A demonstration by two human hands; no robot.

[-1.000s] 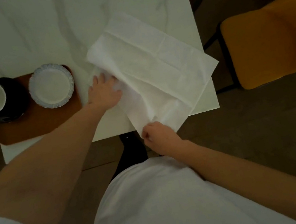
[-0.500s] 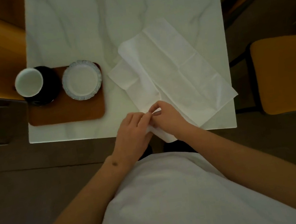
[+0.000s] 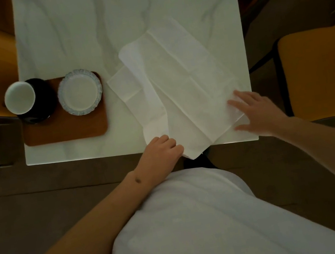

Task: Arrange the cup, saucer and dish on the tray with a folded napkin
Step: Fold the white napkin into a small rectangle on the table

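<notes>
Napkin (image 3: 179, 85) corner overhangs table (image 3: 81, 30) edge between both hands.

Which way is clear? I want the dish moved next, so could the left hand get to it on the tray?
Probably yes. The left hand grips the napkin at the table's near edge; bare tabletop lies between it and the dish on the tray. It must release the napkin first.

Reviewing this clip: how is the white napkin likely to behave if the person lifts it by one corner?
The napkin would probably hang limp, since it lies in soft overlapping layers with creases. It looks thin and light, so it may shift or unfold easily; the right hand lies flat on one corner while the left hand holds the near edge. One corner already overhangs the table.
</notes>
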